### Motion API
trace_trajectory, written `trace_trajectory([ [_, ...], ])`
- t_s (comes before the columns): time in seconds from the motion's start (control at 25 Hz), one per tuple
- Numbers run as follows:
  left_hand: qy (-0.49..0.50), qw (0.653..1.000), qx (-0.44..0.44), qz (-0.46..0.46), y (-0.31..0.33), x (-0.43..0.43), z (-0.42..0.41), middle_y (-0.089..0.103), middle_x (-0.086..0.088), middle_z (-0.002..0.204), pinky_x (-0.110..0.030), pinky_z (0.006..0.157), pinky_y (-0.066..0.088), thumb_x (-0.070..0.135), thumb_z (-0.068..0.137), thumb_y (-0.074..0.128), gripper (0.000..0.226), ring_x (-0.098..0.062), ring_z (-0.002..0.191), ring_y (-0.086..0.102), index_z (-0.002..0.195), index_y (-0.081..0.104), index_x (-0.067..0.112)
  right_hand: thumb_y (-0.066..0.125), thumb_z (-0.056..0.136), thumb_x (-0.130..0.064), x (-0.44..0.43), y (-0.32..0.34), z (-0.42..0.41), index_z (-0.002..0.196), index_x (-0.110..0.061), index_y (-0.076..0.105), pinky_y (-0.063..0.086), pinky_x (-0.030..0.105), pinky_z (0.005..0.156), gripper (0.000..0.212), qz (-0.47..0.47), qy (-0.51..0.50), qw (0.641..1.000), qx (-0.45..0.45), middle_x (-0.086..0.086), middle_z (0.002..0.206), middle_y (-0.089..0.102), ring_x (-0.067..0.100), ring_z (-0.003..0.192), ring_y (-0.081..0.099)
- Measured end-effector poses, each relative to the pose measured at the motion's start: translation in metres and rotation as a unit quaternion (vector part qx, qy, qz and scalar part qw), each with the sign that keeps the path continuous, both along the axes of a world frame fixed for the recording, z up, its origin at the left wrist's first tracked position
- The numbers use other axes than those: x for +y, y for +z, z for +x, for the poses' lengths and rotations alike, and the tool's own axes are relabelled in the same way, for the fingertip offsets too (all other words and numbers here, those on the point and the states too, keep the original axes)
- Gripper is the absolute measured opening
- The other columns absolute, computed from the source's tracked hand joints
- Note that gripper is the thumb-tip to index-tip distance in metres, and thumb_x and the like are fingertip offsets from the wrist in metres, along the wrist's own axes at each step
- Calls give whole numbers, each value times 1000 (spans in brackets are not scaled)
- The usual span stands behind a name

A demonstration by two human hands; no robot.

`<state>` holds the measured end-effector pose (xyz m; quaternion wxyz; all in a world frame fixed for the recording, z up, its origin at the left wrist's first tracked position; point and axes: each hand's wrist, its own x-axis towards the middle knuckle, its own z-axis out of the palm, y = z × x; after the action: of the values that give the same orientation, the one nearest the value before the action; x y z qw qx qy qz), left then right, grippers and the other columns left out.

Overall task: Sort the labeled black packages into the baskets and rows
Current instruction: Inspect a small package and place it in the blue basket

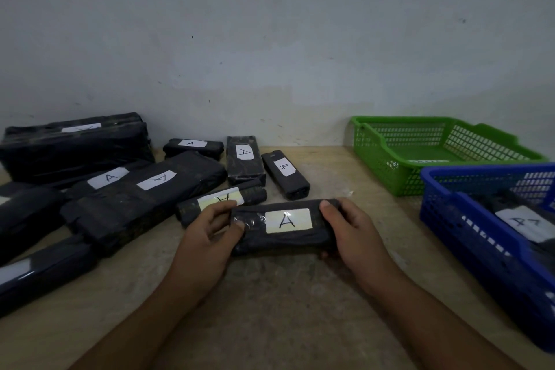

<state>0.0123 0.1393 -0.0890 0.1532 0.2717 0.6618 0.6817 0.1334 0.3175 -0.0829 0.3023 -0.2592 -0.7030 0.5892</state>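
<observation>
Pale grey wall (270,39), scuffed in places, rises behind a light wooden table (345,177). Near the middle of the table, both hands hold 1 black package (285,237) lengthwise between them, its white label (287,220) facing up with a handwritten "A". The left hand (210,237) grips the left end, thumb laid on the top face and fingers curled round the end. The right hand (357,234) grips the right end the same way, fingers wrapped over the far edge. Whether the package's underside touches the table cannot be told.

Just behind it lies a package with a yellowish label (222,201), partly covered by the left hand's fingers. Farther back stand 3 smaller packages, each marked "A": a flat one by the wall (192,146), a taller one (244,159) and a slanted one (285,174). To the left, large black packages (144,189) lie crowded together, some overlapping, and the biggest one (75,144) sits against the wall.

On the right are 2 baskets, touching or nearly so. The green basket (378,153) is by the wall. The blue basket (465,237), nearer the person, holds a labelled package (519,222) whose writing is too blurred to read fully.
</observation>
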Motion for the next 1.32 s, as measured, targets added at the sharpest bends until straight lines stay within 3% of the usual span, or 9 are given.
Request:
trace_trajectory([
  [0.12,-1,998,-62,11,-1,1,-3,71,-4,111,-23,80,57,16,89,60,28,-14,100,69,118,60,15,54,99,-29,10,-5,0,93,-18,67,54,34,75,18,56,-21,998,16,0,90,74,16,85,69],
  [0.24,-28,994,-103,12,2,1,-2,74,-8,104,-35,79,58,12,92,56,20,-21,93,72,109,65,10,56,97,-31,11,-6,1,97,-19,69,55,34,79,18,39,2,998,41,0,94,76,16,89,71],
  [0.44,61,997,-49,-13,-2,-2,-14,76,-4,96,-42,88,54,9,92,57,20,-21,91,71,109,68,12,59,95,-34,2,1,1,103,-19,67,53,33,55,19,-94,73,993,23,6,87,76,21,71,71],
  [0.64,44,993,-105,18,-5,-3,-20,75,-8,99,-50,94,50,8,92,55,20,-28,96,70,105,69,14,58,97,-19,4,-6,2,94,0,68,44,27,46,21,-54,92,994,8,10,69,67,20,55,58],
  [0.8,28,996,-85,21,-5,-3,-16,75,-4,103,-45,93,51,11,92,57,21,-24,100,69,105,70,20,58,96,-16,10,-6,2,92,3,66,43,24,45,21,-53,69,996,-5,10,62,64,17,48,53],
  [0.96,46,999,-25,9,5,-7,-7,76,4,97,-24,78,53,14,90,62,16,-12,93,70,101,70,20,59,96,-19,8,-3,4,107,-12,66,49,28,50,15,-40,72,997,-11,9,88,72,18,65,67],
  [1.08,45,998,-28,18,11,-8,9,76,8,90,-11,66,52,9,88,63,17,-5,86,70,99,68,20,66,91,-22,8,-1,15,122,-35,58,57,29,75,34,41,61,997,-18,-4,107,69,13,93,68],
  [1.16,42,996,-62,39,12,-6,21,76,3,97,-19,75,55,9,88,62,18,-10,93,70,100,67,20,68,90,-22,7,6,26,112,-39,61,56,31,84,29,73,59,995,-17,-9,105,68,14,96,67],
  [1.32,20,983,-141,114,36,13,44,74,-8,104,-43,87,56,18,93,56,21,-25,96,70,112,64,13,70,88,-25,15,30,69,91,-25,64,51,29,64,7,126,35,991,-30,-1,87,72,12,71,62],
])
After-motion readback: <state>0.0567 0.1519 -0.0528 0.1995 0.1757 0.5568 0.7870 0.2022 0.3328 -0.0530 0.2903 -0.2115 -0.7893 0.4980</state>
